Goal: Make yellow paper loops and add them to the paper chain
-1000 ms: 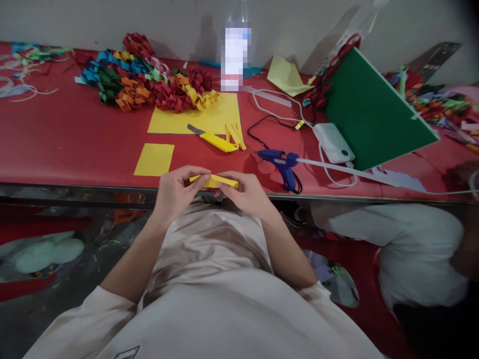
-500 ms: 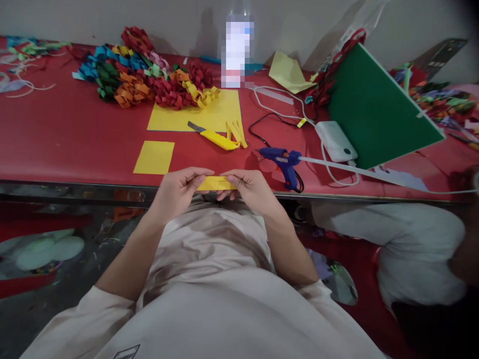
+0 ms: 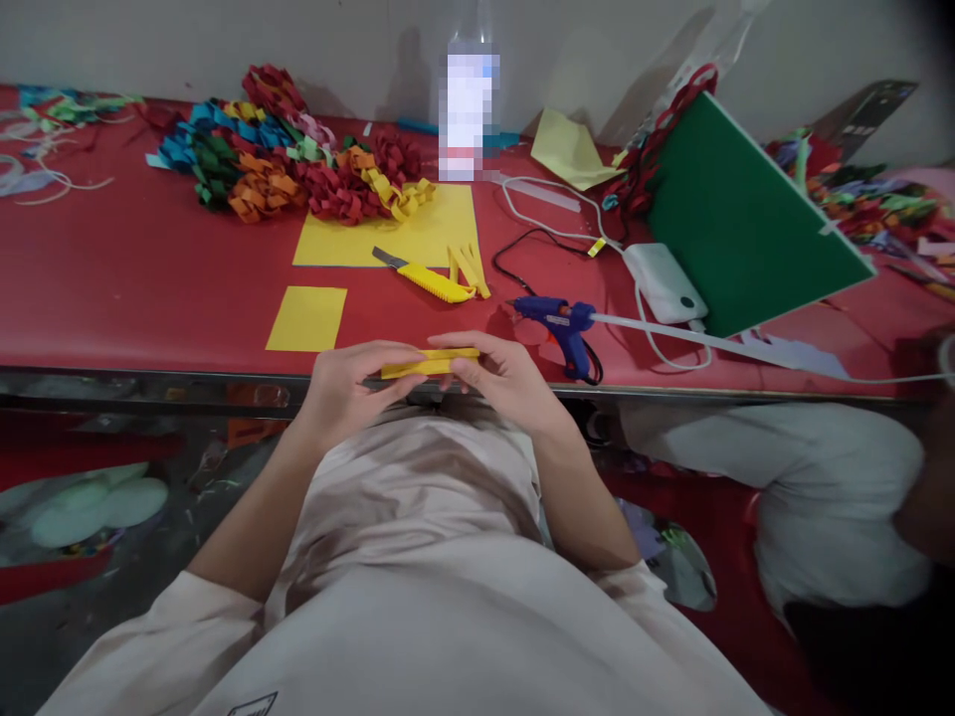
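A narrow folded yellow paper strip (image 3: 429, 363) lies level between both hands, just in front of the red table's near edge (image 3: 149, 370). My left hand (image 3: 350, 388) pinches its left end with thumb and fingers closed. The fingers of my right hand (image 3: 503, 376) are closed over its right end. On the table beyond the hands lie a small yellow paper square (image 3: 306, 318), a yellow utility knife (image 3: 427, 277) with its blade out, several loose yellow strips (image 3: 470, 267), and a blue glue gun (image 3: 561, 323).
A large yellow sheet (image 3: 388, 231) lies under a heap of coloured folded paper chains (image 3: 290, 164). A green board (image 3: 735, 224) leans at the right beside a white power bank (image 3: 664, 283) with cables. Another person in a white top (image 3: 806, 497) sits at my right.
The hands stay at the table edge; the fingers have shifted along the strip, which now looks flatter and lies level.
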Motion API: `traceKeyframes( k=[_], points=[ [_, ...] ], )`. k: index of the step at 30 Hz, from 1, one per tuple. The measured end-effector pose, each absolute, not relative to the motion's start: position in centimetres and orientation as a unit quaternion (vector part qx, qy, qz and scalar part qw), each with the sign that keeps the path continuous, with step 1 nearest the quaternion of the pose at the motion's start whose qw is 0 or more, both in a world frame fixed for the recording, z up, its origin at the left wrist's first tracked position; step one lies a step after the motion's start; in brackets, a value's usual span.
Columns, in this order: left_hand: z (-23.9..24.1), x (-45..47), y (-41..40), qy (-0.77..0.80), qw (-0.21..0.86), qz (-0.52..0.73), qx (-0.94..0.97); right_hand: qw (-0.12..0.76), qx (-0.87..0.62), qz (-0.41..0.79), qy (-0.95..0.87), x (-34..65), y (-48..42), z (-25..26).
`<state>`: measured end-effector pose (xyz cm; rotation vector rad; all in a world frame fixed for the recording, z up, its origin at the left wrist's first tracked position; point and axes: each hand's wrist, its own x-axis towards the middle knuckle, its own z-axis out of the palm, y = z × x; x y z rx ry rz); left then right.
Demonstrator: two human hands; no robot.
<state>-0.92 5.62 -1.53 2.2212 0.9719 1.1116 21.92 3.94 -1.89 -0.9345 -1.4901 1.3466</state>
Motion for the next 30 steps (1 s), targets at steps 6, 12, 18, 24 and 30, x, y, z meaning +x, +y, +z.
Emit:
traceKeyframes(
  k=[6,12,18,24,30],
  points=[
    [-0.8,0.0,5.4,0.416,0.297,0.427,0.746,0.494,-0.366,0.430,-0.661,21.8,3.7,-1.9],
    [-0.8,0.4,5.2,0.451,0.311,0.440,0.711,0.520,-0.383,0.440,-0.623,21.4,3.6,-2.4],
    [-1.1,1.1,5.2,0.475,0.420,0.453,0.627,0.520,-0.391,0.375,-0.661,21.3,3.6,-2.3],
    [-1.3,1.1,5.1,0.476,0.361,0.443,0.668,0.520,-0.447,0.424,-0.592,20.4,3.6,-2.1],
    [-1.1,-0.1,5.3,0.450,0.338,0.403,0.722,0.460,-0.466,0.463,-0.598,21.0,3.6,-1.5]
  ],
)
